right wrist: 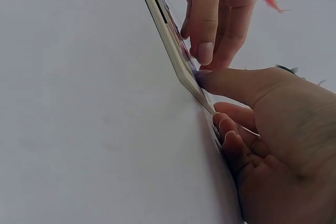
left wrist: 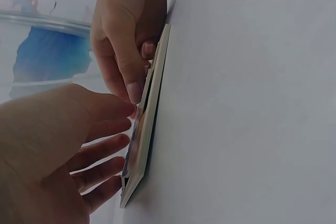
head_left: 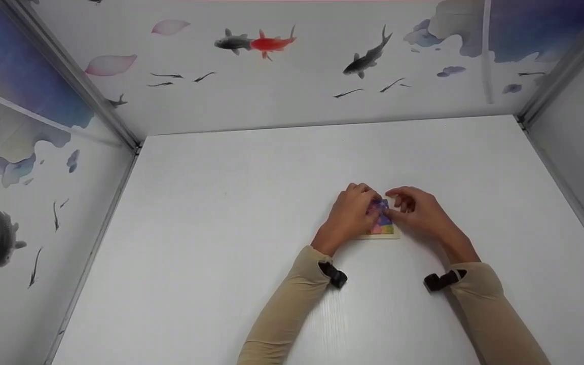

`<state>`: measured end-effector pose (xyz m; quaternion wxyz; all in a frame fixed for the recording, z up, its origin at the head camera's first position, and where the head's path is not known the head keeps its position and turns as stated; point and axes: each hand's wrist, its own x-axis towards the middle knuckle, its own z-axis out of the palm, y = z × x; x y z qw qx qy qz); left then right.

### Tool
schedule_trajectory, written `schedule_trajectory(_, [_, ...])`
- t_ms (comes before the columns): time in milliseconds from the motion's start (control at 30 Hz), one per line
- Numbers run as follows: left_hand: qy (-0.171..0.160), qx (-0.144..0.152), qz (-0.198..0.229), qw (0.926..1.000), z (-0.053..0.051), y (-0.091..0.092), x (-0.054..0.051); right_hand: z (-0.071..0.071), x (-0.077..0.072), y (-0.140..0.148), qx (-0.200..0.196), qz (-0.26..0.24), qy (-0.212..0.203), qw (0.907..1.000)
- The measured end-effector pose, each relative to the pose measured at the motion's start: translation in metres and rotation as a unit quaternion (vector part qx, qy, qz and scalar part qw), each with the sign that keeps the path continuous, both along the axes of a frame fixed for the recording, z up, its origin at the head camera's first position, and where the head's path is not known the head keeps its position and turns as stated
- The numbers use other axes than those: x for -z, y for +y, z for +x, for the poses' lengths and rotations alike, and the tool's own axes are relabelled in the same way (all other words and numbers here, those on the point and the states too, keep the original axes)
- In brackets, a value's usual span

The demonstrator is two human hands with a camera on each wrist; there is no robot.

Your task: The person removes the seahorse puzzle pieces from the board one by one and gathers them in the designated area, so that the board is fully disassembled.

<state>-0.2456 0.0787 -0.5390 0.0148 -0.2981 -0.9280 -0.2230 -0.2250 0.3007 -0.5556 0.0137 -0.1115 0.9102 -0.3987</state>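
Note:
A small square board (head_left: 396, 235) with a pale rim and a colourful picture in purple, blue, pink and yellow-green lies flat on the table. The left hand (head_left: 351, 213) covers its left part, fingers spread and relaxed over the pieces; the left wrist view shows these fingers (left wrist: 102, 169) along the board's edge. At the right side, the right hand (head_left: 421, 213) touches the picture with its thumb, its other fingers bent near the edge. In the right wrist view the thumb (right wrist: 231, 83) rests on the picture's surface (right wrist: 181, 43), which sits slightly uneven in the frame.
The white table (head_left: 221, 228) reaches to a back wall (head_left: 292, 91) printed with fish and petals. Side panels with metal posts stand left and right. Both forearms wear beige sleeves (head_left: 282, 309) with black wrist cameras (head_left: 335, 275).

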Motion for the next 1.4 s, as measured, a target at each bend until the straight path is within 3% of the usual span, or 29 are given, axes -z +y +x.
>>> schedule_trajectory(233, [0.005, -0.002, -0.030, 0.9995, -0.003, 0.004, -0.002, 0.002, -0.003, 0.000, 0.008, 0.001, -0.013, 0.9999])
schedule_trajectory(533, [-0.036, 0.009, -0.047, 0.9982, -0.003, 0.001, -0.012, 0.003, -0.003, -0.001, 0.011, -0.001, -0.022, 0.9997])
schedule_trajectory(1000, [-0.052, 0.022, -0.094, 0.9939, -0.008, 0.002, -0.019, 0.005, 0.000, -0.001, 0.002, 0.005, -0.016, 0.9999])
schedule_trajectory(1167, [-0.072, 0.028, -0.081, 0.9937, -0.011, 0.000, -0.019, 0.006, -0.002, 0.001, 0.005, 0.010, -0.029, 0.9995])
schedule_trajectory(1400, [-0.068, 0.037, -0.053, 0.9956, -0.007, -0.001, -0.016, 0.005, -0.005, 0.004, 0.006, 0.009, -0.028, 0.9995])
